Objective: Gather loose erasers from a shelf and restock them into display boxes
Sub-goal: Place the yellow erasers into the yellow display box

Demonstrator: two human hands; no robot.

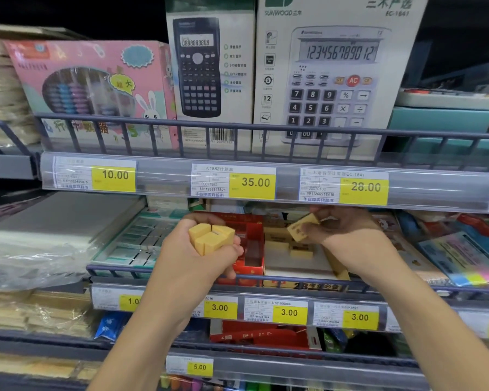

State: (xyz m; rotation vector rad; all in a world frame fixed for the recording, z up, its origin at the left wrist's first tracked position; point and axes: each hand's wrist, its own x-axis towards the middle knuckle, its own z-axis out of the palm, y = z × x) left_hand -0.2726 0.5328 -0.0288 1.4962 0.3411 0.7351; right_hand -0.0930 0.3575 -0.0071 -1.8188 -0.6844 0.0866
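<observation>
Here my left hand [201, 249] grips a cluster of yellow erasers [211, 237]. My right hand [342, 230] pinches a single eraser [301, 227] above the open display box [291, 266] on the shelf [266, 283].

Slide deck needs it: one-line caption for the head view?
Left hand grips a bundle of yellow erasers while right hand pinches one eraser above the display box.

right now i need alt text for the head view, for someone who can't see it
The left hand grips a bundle of yellow erasers while the right hand pinches a single eraser above an open display box holding a few more, on a store shelf beneath boxed calculators.
</observation>
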